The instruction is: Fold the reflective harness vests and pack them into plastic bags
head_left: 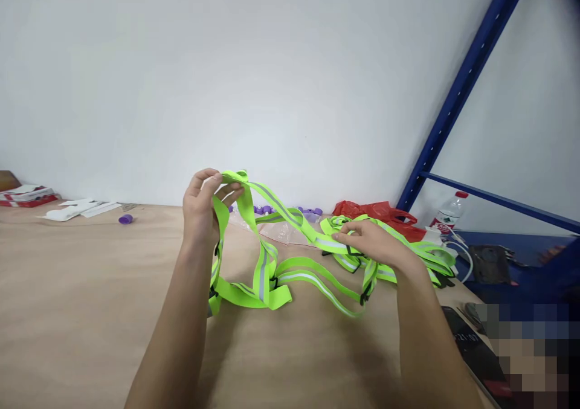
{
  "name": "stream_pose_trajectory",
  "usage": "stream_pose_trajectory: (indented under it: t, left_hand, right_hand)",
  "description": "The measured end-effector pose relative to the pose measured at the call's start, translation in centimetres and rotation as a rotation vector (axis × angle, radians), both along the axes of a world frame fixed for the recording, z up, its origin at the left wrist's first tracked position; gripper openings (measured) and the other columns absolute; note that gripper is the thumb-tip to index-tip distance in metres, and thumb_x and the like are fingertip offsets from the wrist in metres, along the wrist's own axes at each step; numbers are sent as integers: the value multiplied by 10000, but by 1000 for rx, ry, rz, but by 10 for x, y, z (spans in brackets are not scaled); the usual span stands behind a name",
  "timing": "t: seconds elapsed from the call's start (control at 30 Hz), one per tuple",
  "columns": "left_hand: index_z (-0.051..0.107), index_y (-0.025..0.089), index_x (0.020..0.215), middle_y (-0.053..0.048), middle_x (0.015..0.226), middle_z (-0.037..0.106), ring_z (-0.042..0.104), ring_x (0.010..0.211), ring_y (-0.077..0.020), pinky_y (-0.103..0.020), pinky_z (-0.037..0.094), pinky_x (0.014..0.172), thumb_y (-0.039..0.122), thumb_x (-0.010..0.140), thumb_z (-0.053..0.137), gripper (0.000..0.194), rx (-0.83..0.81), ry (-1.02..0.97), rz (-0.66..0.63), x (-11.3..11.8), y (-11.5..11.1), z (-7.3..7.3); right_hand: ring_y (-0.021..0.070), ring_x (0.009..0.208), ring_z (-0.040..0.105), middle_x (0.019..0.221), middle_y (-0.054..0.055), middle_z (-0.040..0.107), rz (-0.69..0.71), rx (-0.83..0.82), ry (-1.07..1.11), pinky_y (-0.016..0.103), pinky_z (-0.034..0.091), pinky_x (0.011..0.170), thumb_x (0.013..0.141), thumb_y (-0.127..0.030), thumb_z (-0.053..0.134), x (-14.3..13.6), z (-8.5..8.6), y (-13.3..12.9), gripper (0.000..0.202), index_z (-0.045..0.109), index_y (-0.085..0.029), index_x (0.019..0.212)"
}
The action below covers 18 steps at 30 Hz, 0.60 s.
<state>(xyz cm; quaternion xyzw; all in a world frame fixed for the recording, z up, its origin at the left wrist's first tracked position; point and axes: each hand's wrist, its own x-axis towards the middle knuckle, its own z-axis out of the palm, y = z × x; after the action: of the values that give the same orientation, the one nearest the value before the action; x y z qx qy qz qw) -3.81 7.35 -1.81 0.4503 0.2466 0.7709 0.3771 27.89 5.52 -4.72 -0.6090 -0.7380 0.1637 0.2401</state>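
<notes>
the neon straps [246,206] look like matt woven cloth with smooth, shinier grey bands [261,276]; the buckles [365,298] look like dark plastic; the tabletop [90,288] is matt, wood-like; the red bag [362,208] is crinkled, glossy plastic

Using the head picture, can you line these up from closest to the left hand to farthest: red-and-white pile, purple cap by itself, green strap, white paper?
From the left hand:
1. Green strap, held in it.
2. Purple cap, to its left.
3. White paper, farther left.
4. Red-and-white pile, far left.
</notes>
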Motion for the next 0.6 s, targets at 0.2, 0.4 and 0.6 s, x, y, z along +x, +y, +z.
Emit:
stream_pose_trajectory:
  t: [0.2,0.4,0.6]
  left_hand:
    - [594,192,825,10,712,682,737,670,-182,-353,640,732,334,726,812,278,-3,158,-22,31,-9,-6]
    - [627,173,797,-14,743,688,743,622,-205,-319,641,619,348,755,810,256,15,314,29,55,-21,-12]
    - [634,183,803,-23,765,689,722,628,-189,-296,594,600,318,830,751,180,94,543,-12,65,-33,-13]
  right_hand:
    - [265,783,676,810,80,731,-261,2,-192,310,417,622,861,-536,592,-13,-7,10,349,713,-219,775]
    - [220,874,678,1018,62,720,4,348,262,321,509,754,843,-545,662,-63,1,-14,417,638,-232,1118]
    - [261,1102,648,1274,112,647,70,725,116,355,512,872,923,-416,642,-94,-7,-26,464,535,-238,1338]
